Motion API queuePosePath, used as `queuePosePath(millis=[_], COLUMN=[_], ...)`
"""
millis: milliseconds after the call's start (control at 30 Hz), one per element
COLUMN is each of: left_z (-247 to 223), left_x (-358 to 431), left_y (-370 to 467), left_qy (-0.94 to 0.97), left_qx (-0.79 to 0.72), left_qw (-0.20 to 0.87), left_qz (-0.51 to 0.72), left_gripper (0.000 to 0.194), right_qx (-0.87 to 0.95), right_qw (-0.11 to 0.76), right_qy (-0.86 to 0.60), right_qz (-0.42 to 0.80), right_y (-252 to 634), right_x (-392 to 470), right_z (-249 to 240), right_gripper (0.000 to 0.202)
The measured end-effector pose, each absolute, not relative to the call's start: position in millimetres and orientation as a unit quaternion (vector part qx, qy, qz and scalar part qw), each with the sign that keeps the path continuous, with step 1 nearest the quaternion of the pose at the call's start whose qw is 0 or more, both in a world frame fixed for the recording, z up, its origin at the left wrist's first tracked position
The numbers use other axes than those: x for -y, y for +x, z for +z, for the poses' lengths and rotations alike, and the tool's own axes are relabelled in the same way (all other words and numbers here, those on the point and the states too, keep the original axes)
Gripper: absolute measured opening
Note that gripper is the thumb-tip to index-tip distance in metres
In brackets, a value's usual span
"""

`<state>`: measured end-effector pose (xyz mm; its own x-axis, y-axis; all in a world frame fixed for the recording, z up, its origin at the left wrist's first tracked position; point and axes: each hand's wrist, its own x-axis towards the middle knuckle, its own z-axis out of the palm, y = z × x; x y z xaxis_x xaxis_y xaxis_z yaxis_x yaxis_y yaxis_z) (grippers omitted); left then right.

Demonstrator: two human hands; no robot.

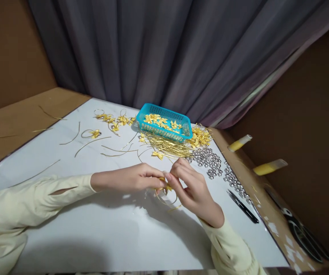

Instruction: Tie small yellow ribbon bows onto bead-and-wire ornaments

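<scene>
Two hands meet above the white table (pixel 124 236), holding a small piece between them: a yellow flower (pixel 168 187) with a silver bead (pixel 165 191) and a gold wire loop (pixel 160 199). The left hand (pixel 136 176) pinches it between thumb and fingers, apparently to steady it. The right hand (pixel 191 185) nips its other side with thumb and forefinger, probably for finer work; whether petal or wire lies under those tips, I cannot tell. The loop hangs below the fingers, towards the wearer, which seems to leave the flower accessible.

Supplies lie just beyond the hands, presumably for short reaches. The blue basket (pixel 160 131) keeps loose flowers (pixel 154 119) from scattering; a flower heap (pixel 200 137) sits beside it. The wires (pixel 170 146) lie bundled in front, likely for easy picking. Silver beads (pixel 207 157) spread to the right, so single ones can be lifted. Looped flowers (pixel 95 133) rest at the far left, apart from the bulk stock. Snips (pixel 243 206) lie on the right, seemingly within reach, with the scissors (pixel 304 235) farther out.
</scene>
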<state>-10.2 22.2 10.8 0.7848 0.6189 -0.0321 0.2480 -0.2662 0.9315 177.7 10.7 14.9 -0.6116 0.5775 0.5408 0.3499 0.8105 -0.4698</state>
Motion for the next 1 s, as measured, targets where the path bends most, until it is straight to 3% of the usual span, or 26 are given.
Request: queuePosePath(millis=[233, 367, 467, 533, 800, 1000], left_z=[15, 22, 23, 23, 14, 12], left_x=[-26, -29, -29, -29, -29, -28], left_y=[-13, -14, -14, -13, -12, -11], left_qy=[0.836, 0.783, 0.758, 0.756, 0.776, 0.798], left_qx=[-0.302, -0.324, -0.331, -0.333, -0.368, -0.375], left_qw=[0.407, 0.486, 0.514, 0.508, 0.424, 0.367], left_qz=[0.208, 0.216, 0.228, 0.243, 0.287, 0.295], left_gripper=[0.025, 0.03, 0.028, 0.028, 0.028, 0.031], right_qx=[0.842, 0.698, 0.616, 0.595, 0.575, 0.604], right_qw=[0.369, 0.423, 0.359, 0.327, 0.33, 0.393], right_qy=[-0.325, -0.362, -0.327, -0.319, -0.34, -0.382], right_qz=[0.223, 0.45, 0.62, 0.661, 0.666, 0.578], right_y=[182, 190, 195, 197, 207, 209], right_x=[-14, -20, -22, -22, -22, -20], right_z=[14, 8, 2, 1, 14, 18], right_gripper=[0.022, 0.034, 0.041, 0.039, 0.015, 0.015])
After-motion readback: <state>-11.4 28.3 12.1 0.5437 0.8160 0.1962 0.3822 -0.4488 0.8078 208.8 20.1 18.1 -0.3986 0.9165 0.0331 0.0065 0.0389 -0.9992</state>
